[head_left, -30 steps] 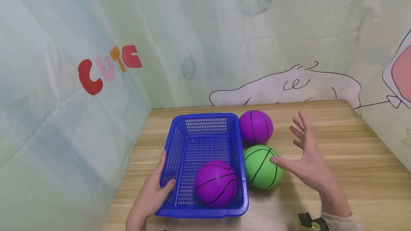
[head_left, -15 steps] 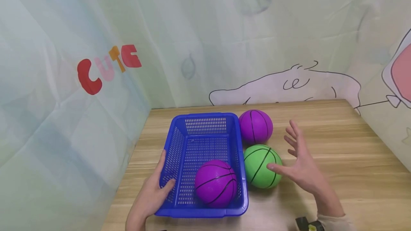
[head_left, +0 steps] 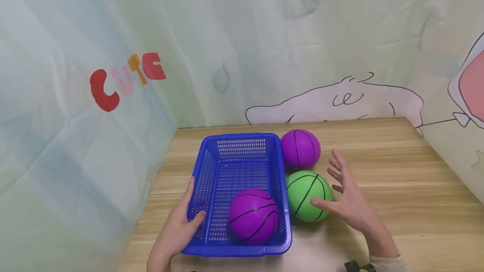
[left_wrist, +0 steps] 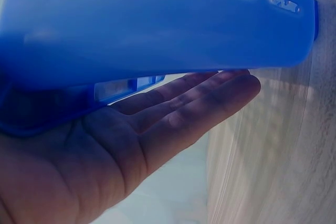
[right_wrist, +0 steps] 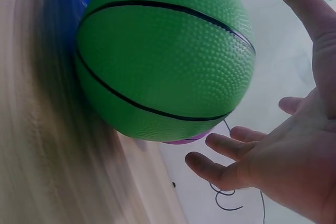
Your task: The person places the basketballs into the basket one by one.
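Hanging spread, your right hand has the green basketball right there, just to its left: round, no long axis to match, on the table beside the blue plastic basket, and your left hand, farther off, pinches that basket's left wall.

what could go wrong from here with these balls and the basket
The green ball might roll if the right hand nudges it unevenly, perhaps knocking the outer purple ball just beyond it. Also, the left hand grips one side of the blue basket; tilting it could send the inner purple ball rolling.
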`<state>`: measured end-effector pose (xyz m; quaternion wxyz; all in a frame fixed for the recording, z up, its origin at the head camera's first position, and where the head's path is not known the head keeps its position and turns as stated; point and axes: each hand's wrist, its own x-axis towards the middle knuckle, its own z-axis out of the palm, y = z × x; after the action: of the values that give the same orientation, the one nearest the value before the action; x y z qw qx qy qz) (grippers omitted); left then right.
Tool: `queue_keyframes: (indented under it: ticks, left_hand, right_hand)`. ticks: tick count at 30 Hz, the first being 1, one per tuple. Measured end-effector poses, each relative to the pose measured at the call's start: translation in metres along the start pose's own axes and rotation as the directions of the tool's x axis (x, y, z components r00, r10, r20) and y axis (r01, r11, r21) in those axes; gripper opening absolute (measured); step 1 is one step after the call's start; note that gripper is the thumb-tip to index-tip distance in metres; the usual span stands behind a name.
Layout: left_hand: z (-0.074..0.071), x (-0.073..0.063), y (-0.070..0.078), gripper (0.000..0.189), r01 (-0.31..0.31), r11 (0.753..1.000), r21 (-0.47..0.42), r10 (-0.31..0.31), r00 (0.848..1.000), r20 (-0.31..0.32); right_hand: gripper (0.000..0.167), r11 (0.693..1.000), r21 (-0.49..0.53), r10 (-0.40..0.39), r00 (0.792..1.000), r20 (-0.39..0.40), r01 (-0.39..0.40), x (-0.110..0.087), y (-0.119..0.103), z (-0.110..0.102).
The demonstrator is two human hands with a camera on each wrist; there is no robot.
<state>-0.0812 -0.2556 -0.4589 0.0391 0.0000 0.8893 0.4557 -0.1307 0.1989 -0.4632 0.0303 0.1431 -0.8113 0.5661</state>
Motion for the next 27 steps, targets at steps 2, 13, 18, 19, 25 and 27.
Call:
queue_keyframes:
  ticks: [2,13,18,19,25,27]
  left_hand:
    - [0.000,0.000,0.000,0.097,0.000,1.000,-0.005,0.000,1.000,0.000]
    - [0.000,0.000,0.000,0.096,-0.006,1.000,-0.005,0.006,1.000,0.004]
    - [-0.001,0.000,0.000,0.096,-0.010,1.000,0.001,0.010,1.000,0.005]
    - [-0.001,0.000,-0.001,0.096,-0.008,1.000,0.001,0.008,1.000,0.006]
    - [0.000,0.001,-0.002,0.097,-0.004,1.000,-0.006,0.004,1.000,0.007]
    - [0.000,0.001,-0.002,0.097,-0.005,1.000,-0.008,0.005,1.000,0.006]
  right_hand:
    - [0.139,1.000,0.002,-0.001,1.000,0.012,0.001,-0.001,0.001,0.002]
    - [0.139,1.000,-0.020,0.014,0.999,0.052,-0.013,-0.003,0.007,0.010]
    - [0.140,0.998,-0.041,0.044,0.997,0.060,-0.041,-0.005,0.006,0.012]
    - [0.140,0.998,-0.049,0.050,0.997,0.060,-0.047,-0.005,0.006,0.013]
    - [0.142,0.995,-0.083,0.060,0.997,0.058,-0.055,-0.003,0.008,0.015]
    - [0.142,0.995,-0.078,0.064,0.996,0.061,-0.059,-0.003,0.009,0.016]
